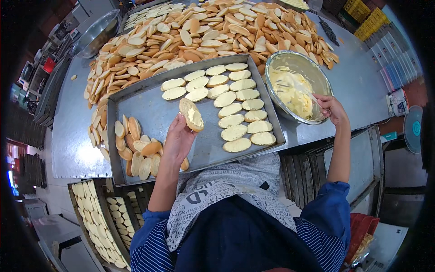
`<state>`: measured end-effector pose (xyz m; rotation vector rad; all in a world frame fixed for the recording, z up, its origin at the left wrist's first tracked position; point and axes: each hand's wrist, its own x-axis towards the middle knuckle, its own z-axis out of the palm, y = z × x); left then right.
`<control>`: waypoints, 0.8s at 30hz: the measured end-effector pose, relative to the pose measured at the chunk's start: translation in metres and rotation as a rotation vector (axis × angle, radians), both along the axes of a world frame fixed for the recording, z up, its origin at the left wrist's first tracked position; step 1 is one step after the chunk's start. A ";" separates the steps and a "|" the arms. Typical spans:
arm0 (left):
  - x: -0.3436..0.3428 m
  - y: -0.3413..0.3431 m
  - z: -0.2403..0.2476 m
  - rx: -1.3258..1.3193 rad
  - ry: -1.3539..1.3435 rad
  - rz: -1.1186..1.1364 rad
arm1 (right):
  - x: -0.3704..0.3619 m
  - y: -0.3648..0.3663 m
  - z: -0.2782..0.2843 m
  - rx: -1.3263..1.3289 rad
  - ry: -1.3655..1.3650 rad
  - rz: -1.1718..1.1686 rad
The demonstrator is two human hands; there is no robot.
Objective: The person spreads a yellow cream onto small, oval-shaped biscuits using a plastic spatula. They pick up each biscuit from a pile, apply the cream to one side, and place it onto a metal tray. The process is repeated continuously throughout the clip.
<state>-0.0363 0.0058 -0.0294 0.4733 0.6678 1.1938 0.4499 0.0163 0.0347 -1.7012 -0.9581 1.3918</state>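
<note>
Work on the large metal baking tray (149,102) looks well past its start but not finished. Along its right side, two full columns of oval bread slices coated in pale yellow spread (231,121) run from the far edge to the near one, and two shorter columns beside them reach only a little way down from the far edge. About twenty slices are coated there, lying in fairly neat rows. The middle of the tray is bare metal, so more rows would fit.

The left hand (176,133) pinches a single bread slice (191,115) between thumb and fingers, held above that bare middle. It carries only a patch of spread, so I judge its coating to be incomplete. The right hand (333,109) is closed around the handle of a pale spatula (316,99), whose far end is in the steel mixing bowl (321,77) on the right of the surface (353,95). A good amount of spread (290,102) is in the bowl.

Much is left to coat: a loose pile of plain slices (145,165) sits in the tray's near left corner, and a great heap of bread slices (204,38) spreads behind it. At lower left, stacked trays hold rows of pale-topped slices (93,222); they may be coated already, though the curved edge of the view makes that hard to confirm.
</note>
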 end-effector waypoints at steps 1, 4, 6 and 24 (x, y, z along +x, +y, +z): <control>0.001 0.000 -0.002 -0.001 -0.005 -0.008 | -0.001 -0.003 0.002 0.032 -0.005 -0.024; 0.007 0.002 -0.004 0.009 -0.006 -0.048 | -0.001 -0.009 0.002 0.086 0.019 -0.087; 0.016 0.004 -0.004 0.015 -0.015 -0.084 | -0.005 -0.015 0.002 0.116 0.044 -0.096; 0.044 0.008 0.028 -0.007 -0.263 -0.221 | -0.209 -0.062 0.006 1.306 -1.011 0.207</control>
